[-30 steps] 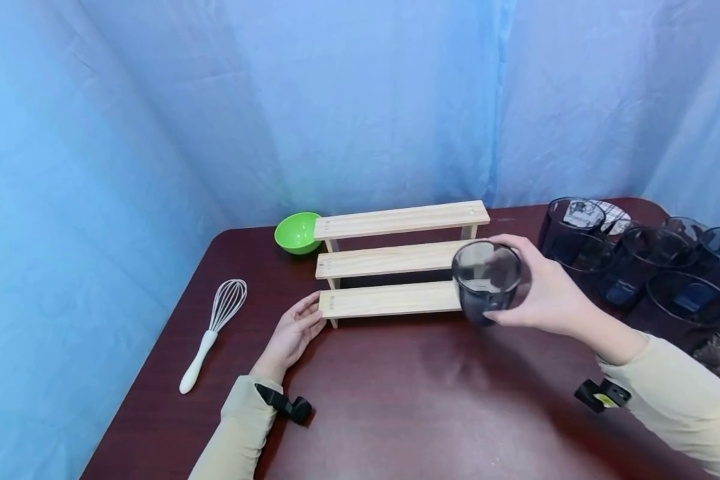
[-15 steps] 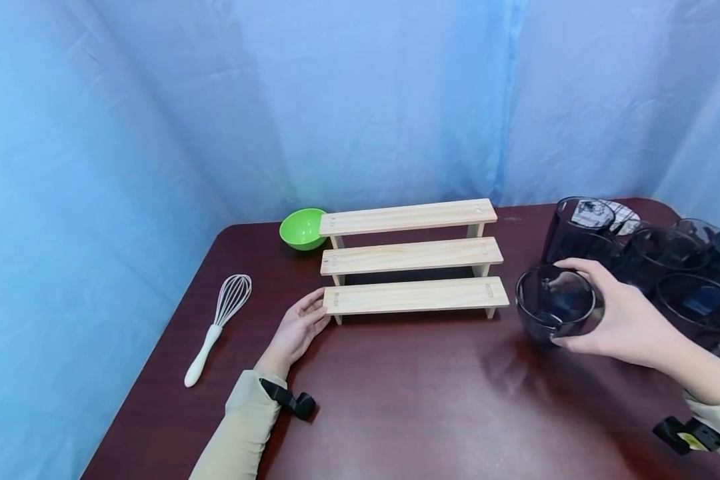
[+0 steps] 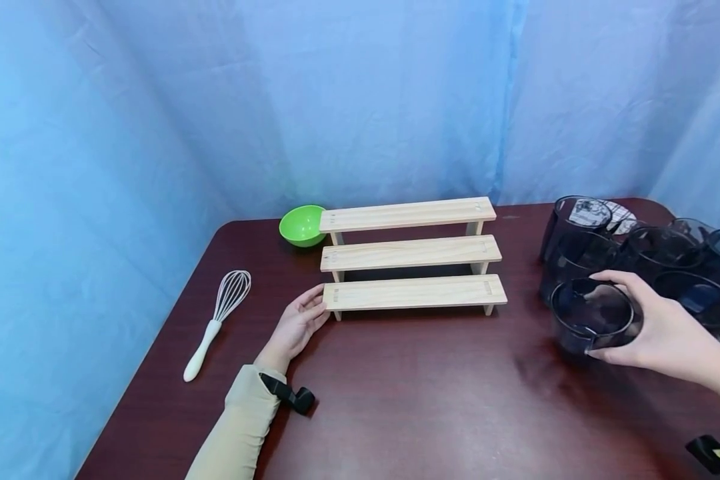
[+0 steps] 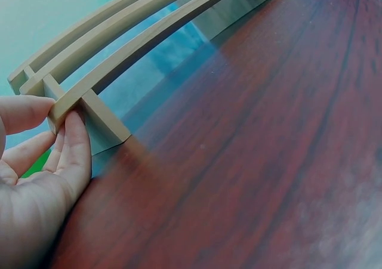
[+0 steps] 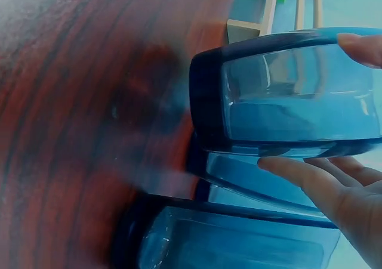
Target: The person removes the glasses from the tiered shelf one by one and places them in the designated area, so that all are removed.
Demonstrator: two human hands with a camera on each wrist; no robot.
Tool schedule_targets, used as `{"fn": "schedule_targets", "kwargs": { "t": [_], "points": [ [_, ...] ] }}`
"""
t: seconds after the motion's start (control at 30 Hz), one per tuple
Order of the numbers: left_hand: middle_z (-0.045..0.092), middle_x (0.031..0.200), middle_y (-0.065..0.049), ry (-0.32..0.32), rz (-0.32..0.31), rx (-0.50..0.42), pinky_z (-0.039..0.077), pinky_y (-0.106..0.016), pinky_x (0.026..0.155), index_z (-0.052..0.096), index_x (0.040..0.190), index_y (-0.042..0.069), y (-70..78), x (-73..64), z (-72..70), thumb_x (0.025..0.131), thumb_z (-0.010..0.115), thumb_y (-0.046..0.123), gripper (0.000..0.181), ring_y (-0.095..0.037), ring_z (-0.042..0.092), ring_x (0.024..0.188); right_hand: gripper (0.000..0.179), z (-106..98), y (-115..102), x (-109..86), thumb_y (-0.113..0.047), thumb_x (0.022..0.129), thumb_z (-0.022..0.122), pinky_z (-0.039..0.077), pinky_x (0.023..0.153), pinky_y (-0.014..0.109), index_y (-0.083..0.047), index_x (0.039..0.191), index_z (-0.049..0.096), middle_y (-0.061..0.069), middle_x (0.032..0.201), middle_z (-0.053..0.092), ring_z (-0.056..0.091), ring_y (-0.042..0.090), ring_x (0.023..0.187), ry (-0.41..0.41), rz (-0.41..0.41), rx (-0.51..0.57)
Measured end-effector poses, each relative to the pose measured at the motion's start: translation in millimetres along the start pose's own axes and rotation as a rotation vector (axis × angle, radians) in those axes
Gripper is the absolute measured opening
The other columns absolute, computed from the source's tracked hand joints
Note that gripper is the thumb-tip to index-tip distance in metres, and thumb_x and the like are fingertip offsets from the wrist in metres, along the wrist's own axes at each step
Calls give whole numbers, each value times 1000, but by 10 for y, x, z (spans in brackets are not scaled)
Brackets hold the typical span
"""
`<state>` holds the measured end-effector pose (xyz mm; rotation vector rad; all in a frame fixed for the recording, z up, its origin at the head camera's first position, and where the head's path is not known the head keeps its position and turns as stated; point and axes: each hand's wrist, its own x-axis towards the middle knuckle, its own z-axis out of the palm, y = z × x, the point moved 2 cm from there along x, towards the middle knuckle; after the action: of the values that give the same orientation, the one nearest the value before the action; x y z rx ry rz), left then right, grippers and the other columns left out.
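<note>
A three-step wooden shelf rack (image 3: 414, 293) stands on the dark red table. At the left end of its lowest board, my left hand (image 3: 294, 327) pinches the wood, thumb on top and fingers beneath in the left wrist view. Over on the right, my right hand (image 3: 666, 337) grips a dark tinted glass (image 3: 591, 310), thumb on one side and fingers on the other. In the right wrist view the held glass (image 5: 286, 102) has its base close over the tabletop. More tinted glasses (image 5: 239, 239) stand right beside it.
Several dark glasses (image 3: 660, 247) cluster at the table's right, with a patterned white item (image 3: 621, 215) behind them. A green bowl (image 3: 302, 227) sits by the rack's back left. A white-handled whisk (image 3: 204, 347) lies on the left. Blue curtains (image 3: 360, 100) hang behind the table (image 3: 432, 400).
My right hand has carried the glass from in front of the rack's right end rightward and down toward the other glasses. My left hand stays at the rack's lowest board.
</note>
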<state>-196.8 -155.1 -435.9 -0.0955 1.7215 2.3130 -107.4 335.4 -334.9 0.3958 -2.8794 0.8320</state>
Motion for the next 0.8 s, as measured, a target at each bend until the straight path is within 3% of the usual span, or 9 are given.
{"fn": "schedule_targets", "kwargs": {
  "t": [0.33,0.5,0.7,0.8],
  "points": [
    [52,107,1,-7,-1,-23,49,-17,79,24,148,-2,6,-21,-2,95,44,-6,56,-2,59,90,112,50,37,-3,-18,50,93,43,51,19,-7,140,29,30,111,54,57,-4,59,-16,28,6],
    [52,107,1,9,-19,-26,49,-17,78,27,147,0,11,-18,9,96,42,-7,54,-3,60,90,115,81,54,-3,-22,54,92,44,51,24,-5,143,21,36,112,49,59,7,58,-54,116,-3],
    [52,107,1,12,-11,-5,49,-17,78,26,147,-1,9,-12,3,96,42,-7,55,-2,60,90,116,104,72,-13,-23,61,88,41,50,32,-3,145,11,26,88,58,54,17,53,-93,202,-55],
    [53,107,1,17,-14,-18,49,-18,78,27,147,0,5,-8,6,96,43,-6,54,-3,60,90,117,104,90,-22,-25,60,88,41,51,34,-2,144,11,24,87,59,53,18,54,-69,204,-72]
  ]
}}
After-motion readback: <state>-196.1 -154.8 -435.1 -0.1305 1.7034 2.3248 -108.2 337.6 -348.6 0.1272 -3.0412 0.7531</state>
